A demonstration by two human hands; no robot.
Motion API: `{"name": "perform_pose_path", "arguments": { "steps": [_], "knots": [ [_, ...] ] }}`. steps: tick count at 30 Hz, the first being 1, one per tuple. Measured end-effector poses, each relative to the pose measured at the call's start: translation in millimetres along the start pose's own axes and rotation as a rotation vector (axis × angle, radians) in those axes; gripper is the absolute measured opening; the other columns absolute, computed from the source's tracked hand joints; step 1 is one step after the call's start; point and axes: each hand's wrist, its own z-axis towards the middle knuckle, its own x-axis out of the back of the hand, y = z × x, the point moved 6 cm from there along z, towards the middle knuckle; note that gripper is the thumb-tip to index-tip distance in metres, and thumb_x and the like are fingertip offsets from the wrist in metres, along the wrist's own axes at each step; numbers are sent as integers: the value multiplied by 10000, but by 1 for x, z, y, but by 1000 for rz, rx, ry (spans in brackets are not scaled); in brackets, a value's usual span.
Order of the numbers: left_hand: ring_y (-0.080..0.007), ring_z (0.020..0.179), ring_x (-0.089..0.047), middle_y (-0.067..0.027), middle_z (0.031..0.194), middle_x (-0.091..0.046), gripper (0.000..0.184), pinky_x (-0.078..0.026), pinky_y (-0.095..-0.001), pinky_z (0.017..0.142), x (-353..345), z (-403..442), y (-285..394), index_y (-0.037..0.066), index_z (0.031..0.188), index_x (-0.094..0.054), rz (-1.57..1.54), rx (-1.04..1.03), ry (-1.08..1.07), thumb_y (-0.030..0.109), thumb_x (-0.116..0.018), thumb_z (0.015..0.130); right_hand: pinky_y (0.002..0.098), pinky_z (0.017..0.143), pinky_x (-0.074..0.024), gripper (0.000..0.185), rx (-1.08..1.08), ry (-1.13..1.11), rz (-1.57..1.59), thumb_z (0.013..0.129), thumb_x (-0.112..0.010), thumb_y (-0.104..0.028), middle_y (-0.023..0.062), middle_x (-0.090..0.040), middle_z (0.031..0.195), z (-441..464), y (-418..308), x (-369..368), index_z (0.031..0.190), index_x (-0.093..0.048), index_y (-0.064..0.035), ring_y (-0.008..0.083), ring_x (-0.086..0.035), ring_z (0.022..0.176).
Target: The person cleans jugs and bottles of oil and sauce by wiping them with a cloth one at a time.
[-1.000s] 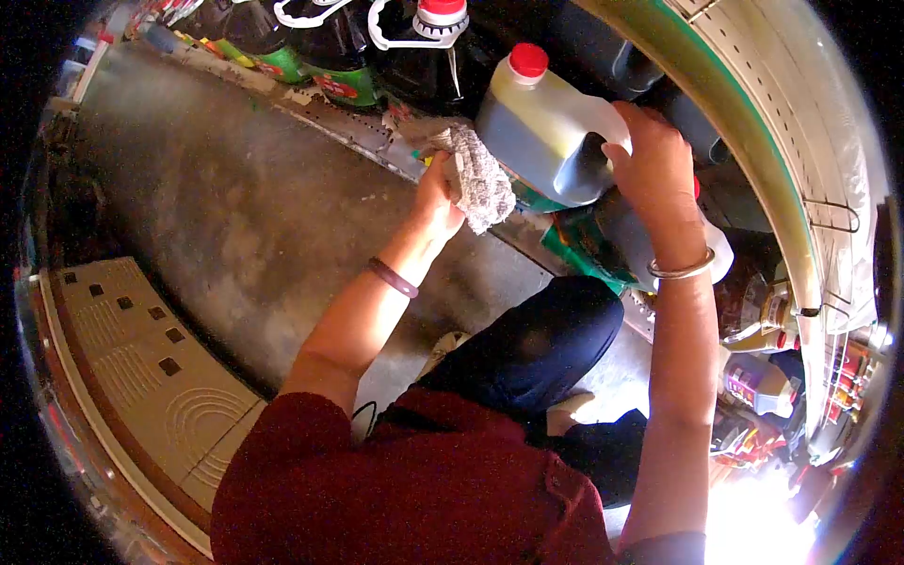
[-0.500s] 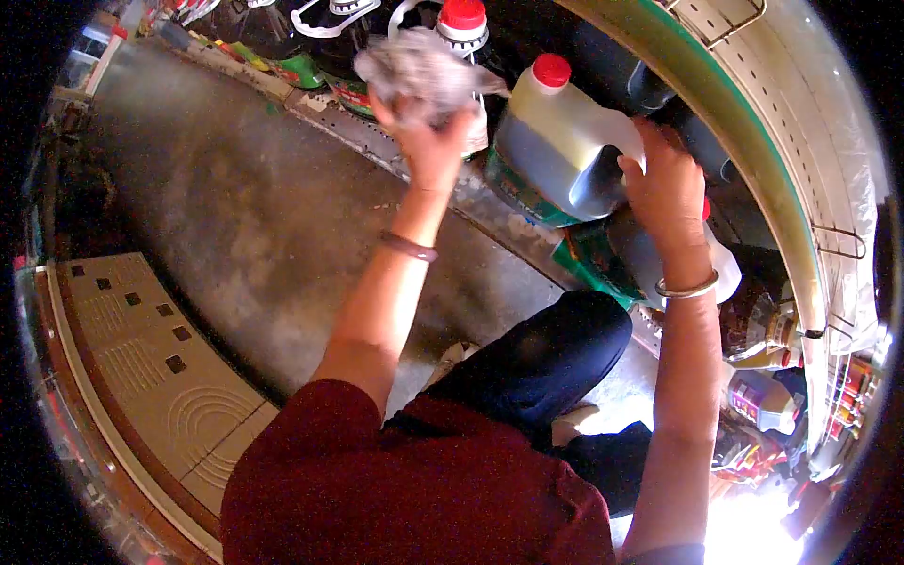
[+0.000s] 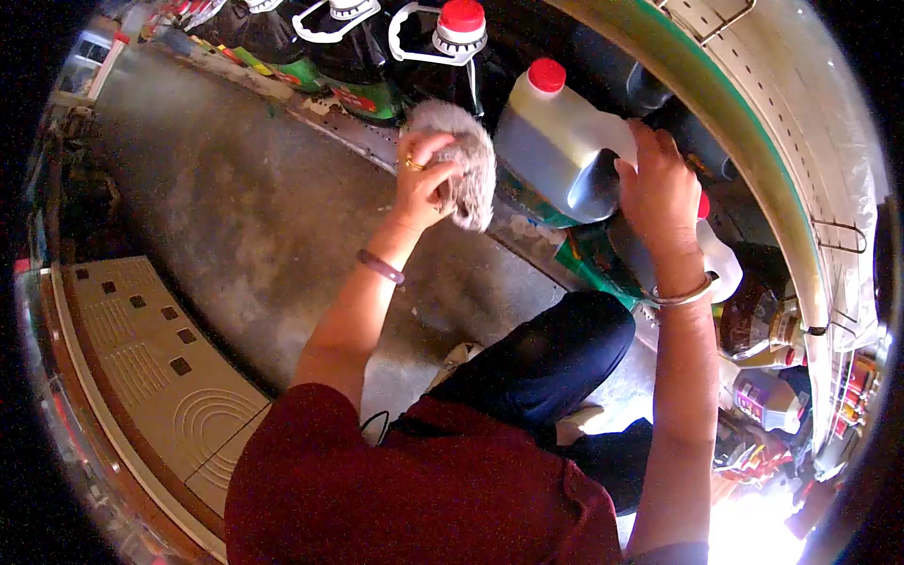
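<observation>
My left hand (image 3: 422, 188) is closed round a crumpled grey-white cloth (image 3: 468, 169), just left of a translucent jug. That jug (image 3: 546, 141) has a red cap and dark liquid inside, and stands on the low shelf. My right hand (image 3: 659, 188) is wrapped round the jug's handle at its right side. A dark bottle (image 3: 428, 83) with a white handle and red cap stands beyond the cloth. Close by my right wrist, another jug (image 3: 720, 266) with a green label stands partly hidden.
More dark bottles (image 3: 344, 71) line the shelf at the upper left. A curved shelf edge (image 3: 753, 122) with wire hooks arches over the right side. Smaller bottles (image 3: 767, 400) sit at the lower right. A beige panel (image 3: 151, 348) lies left of the concrete floor (image 3: 254, 217).
My left hand first rose with the cloth toward the dark bottles, then came back down beside the jug. The jug and my right hand have shifted slightly in view.
</observation>
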Motion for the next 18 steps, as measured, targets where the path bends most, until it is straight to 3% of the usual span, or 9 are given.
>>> {"name": "perform_pose_path", "arguments": {
  "steps": [1, 4, 6, 8, 12, 14, 15, 16, 18],
  "knots": [
    [-353, 1031, -497, -84, 1095, -571, 193, -401, -456, 900, -3, -7, -5, 104, 748, -632, -69, 42, -68, 17, -646, 577, 441, 700, -520, 473, 3, 8, 1, 726, -681, -131, 152, -592, 1003, -1, 0, 1, 1173, -527, -108, 355, -610, 868],
    [-329, 1037, -518, -129, 1107, -563, 194, -408, -431, 904, 18, -7, 2, 92, 730, -623, -134, 207, 82, -16, -623, 569, 442, 692, -520, 476, 15, 28, 4, 729, -679, -131, 151, -589, 992, 0, 3, 2, 1176, -518, -107, 357, -611, 860],
    [-326, 1084, -506, -148, 1138, -552, 206, -390, -428, 940, 60, 47, 40, 104, 780, -670, -3, 54, 227, 24, -636, 593, 439, 681, -523, 465, 26, 19, 1, 731, -676, -123, 152, -586, 991, -2, 1, 1, 1169, -518, -111, 356, -612, 851],
    [-337, 1125, -479, -148, 1246, -522, 250, -344, -447, 989, 68, 98, 55, 95, 878, -693, 170, -204, 200, 53, -644, 636, 435, 672, -525, 456, 17, 23, 23, 732, -675, -122, 151, -583, 985, -3, -1, 2, 1161, -520, -119, 353, -613, 846],
    [-237, 1180, -490, -52, 1244, -560, 218, -320, -468, 1034, -3, 159, 44, 108, 898, -691, 498, -430, -423, 84, -607, 698, 430, 669, -527, 461, 6, 17, 17, 731, -674, -121, 144, -582, 980, -2, 0, 2, 1165, -519, -116, 343, -614, 844],
    [-282, 1176, -495, -123, 1230, -552, 319, -343, -449, 1026, -35, 178, 33, 84, 987, -672, 630, -370, -810, 45, -586, 682, 431, 668, -526, 465, -7, 8, 21, 731, -674, -122, 141, -582, 980, -3, 1, -1, 1169, -518, -116, 341, -615, 842],
    [-327, 1125, -524, -136, 1148, -596, 307, -395, -426, 982, -48, 189, 19, 51, 980, -658, 589, -226, -912, 27, -577, 684, 432, 669, -526, 464, -2, 35, 23, 731, -672, -122, 138, -581, 982, -2, 3, -2, 1169, -521, -117, 339, -616, 841],
    [-311, 1063, -565, -138, 1094, -628, 330, -441, -394, 929, -61, 199, 12, 15, 1004, -642, 482, -55, -1181, 25, -583, 679, 433, 669, -525, 463, 5, 61, 24, 731, -671, -122, 134, -580, 983, -1, 4, -2, 1169, -523, -117, 337, -616, 839],
    [-292, 1055, -566, -125, 1094, -628, 324, -442, -380, 923, -76, 218, -8, 19, 1022, -637, 370, 140, -1300, 43, -582, 704, 433, 669, -525, 458, -9, 54, 19, 730, -670, -124, 132, -580, 987, 3, 6, -5, 1165, -527, -119, 335, -616, 839]
  ]
}}
